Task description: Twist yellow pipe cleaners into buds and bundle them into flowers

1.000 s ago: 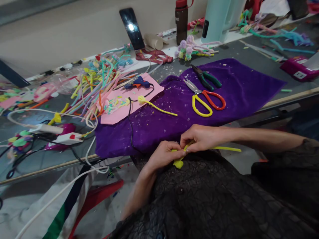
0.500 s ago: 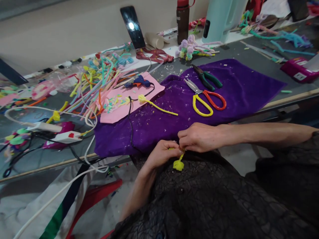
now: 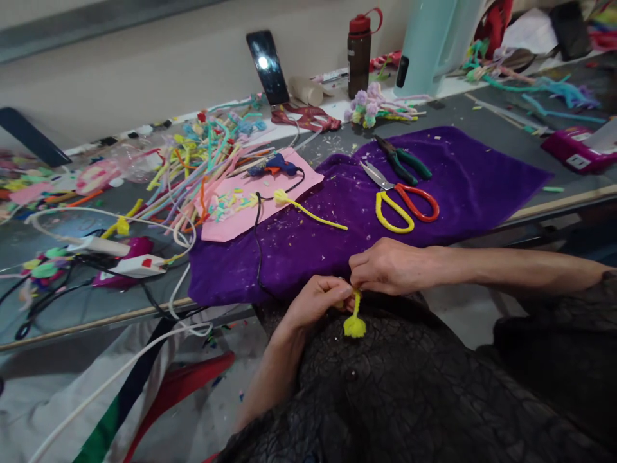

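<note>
Just off the table's front edge, my left hand (image 3: pixel 322 299) and my right hand (image 3: pixel 383 267) meet, fingers closed on the stem of a yellow-green fuzzy piece (image 3: pixel 355 326). Its round head hangs down over my dark clothing. The stem's upper part is hidden by my fingers. A purple cloth (image 3: pixel 308 244) lies beyond the hands. On it rest scissors (image 3: pixel 385 184) with one yellow and one red handle, and green-handled pliers (image 3: pixel 402 161). A second yellow piece (image 3: pixel 315 217) lies from a pink sheet (image 3: pixel 226 225) onto the cloth.
A blue glue gun (image 3: pixel 277 165) lies on the pink sheet, its black cord crossing the cloth. Fuzzy stems (image 3: pixel 193 161) are heaped at left, near white cables and plugs (image 3: pixel 139 265). Behind stand a phone (image 3: pixel 267 67), a bottle (image 3: pixel 359 61) and a teal container (image 3: pixel 424 51).
The view has shifted slightly. The yellow-green piece now hangs straighter below my fingers, and its stem shows more clearly. Both hands remain together.
</note>
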Motion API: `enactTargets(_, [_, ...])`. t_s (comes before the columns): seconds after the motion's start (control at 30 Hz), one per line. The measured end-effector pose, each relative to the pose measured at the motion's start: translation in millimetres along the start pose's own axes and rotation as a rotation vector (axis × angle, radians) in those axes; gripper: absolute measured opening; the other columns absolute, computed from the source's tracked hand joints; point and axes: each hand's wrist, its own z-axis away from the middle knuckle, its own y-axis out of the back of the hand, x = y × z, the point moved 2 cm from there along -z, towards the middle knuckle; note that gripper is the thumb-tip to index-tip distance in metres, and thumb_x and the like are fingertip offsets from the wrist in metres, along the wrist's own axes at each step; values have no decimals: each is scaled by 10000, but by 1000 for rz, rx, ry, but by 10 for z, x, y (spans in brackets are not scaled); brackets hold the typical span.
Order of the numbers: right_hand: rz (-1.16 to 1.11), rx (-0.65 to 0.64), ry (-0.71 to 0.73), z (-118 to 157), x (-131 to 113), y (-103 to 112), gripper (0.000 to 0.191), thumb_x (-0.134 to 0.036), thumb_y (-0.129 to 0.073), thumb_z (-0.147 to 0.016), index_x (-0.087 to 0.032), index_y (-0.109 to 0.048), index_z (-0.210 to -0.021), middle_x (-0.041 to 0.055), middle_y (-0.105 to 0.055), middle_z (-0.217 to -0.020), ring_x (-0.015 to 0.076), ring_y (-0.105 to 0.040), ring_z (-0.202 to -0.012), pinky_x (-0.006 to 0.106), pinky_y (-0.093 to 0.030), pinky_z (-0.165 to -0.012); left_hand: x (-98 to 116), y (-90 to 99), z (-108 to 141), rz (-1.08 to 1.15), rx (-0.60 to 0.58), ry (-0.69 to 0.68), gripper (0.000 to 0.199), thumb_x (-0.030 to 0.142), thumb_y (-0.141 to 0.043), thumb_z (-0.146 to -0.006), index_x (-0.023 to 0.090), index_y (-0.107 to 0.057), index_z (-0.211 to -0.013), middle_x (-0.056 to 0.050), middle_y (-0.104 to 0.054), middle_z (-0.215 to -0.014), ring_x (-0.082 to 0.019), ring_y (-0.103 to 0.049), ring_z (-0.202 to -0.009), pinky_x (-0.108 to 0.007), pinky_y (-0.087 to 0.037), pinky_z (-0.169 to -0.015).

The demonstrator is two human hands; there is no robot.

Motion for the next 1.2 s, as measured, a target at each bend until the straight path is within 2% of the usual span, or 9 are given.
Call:
enactTargets(0.1, [-61,74,-27,44,-28,97,144,-156,-490,-842,-130,-632,-830,28,-571,-755,108,-524,-645,221,-365,-557,-2,86,80,195,77,7,452,499,-525,-781,101,-697,-905,-116,-702,-724,-195,-642,-628,-264,-452,-555])
enactTargets(0.17, [-151,164,-52,72,-47,139,131,-139,-493,-841,-129,-624,-840,29,-578,-770,107,-540,-678,218,-391,-592,-20,102,117,340,145,-18,486,515,-514,-778,103,-670,-983,-118,-702,-731,-213,-653,-629,-276,-465,-537])
enactTargets(0.27, [-256,350,-119,69,-67,128,103,-135,-518,-829,-137,-620,-835,20,-589,-765,101,-549,-696,213,-406,-620,-30,24,131,431,303,-155,300,323,-686,-682,138,-669,-918,-39,-676,-660,-137,-614,-536,-225,-457,-508])
enactTargets(0.33, [-304,467,-175,17,-81,71,89,-138,-535,-820,-140,-625,-820,14,-598,-745,98,-550,-683,211,-408,-616,-20,-79,118,436,397,-210,274,210,-761,-582,151,-667,-832,-16,-666,-655,-112,-595,-522,-180,-418,-445])
enactTargets(0.43, [-412,607,-237,-119,-114,-43,75,-148,-560,-810,-145,-632,-787,7,-612,-728,97,-560,-667,210,-416,-618,40,-193,101,494,503,-373,308,205,-792,-526,182,-673,-809,5,-651,-683,-99,-578,-529,-171,-414,-421])
enactTargets(0.53, [-502,700,-261,-261,-160,-145,90,-131,-568,-799,-150,-639,-746,3,-612,-712,98,-568,-665,214,-424,-634,85,-195,103,530,599,-488,295,214,-791,-529,199,-698,-808,14,-636,-673,-74,-546,-512,-163,-420,-434])
enactTargets(0.8, [-652,811,-302,-419,-217,-321,103,-100,-562,-784,-151,-630,-726,-7,-587,-685,96,-554,-628,213,-425,-613,54,-93,115,602,721,-577,275,207,-805,-496,157,-724,-754,1,-659,-664,-62,-535,-494,-153,-411,-436])
enactTargets(0.97, [-651,847,-312,-461,-230,-352,96,-114,-569,-784,-154,-626,-718,-3,-592,-686,100,-557,-635,215,-428,-616,55,-62,118,610,730,-592,192,184,-801,-504,175,-726,-681,9,-673,-628,-59,-532,-489,-149,-410,-445])
enactTargets(1.2, [-573,868,-278,-455,-247,-355,94,-137,-562,-791,-169,-627,-732,8,-606,-685,116,-558,-650,233,-431,-620,90,-51,157,579,713,-535,138,187,-801,-505,185,-717,-615,15,-686,-650,-59,-530,-505,-155,-411,-467])
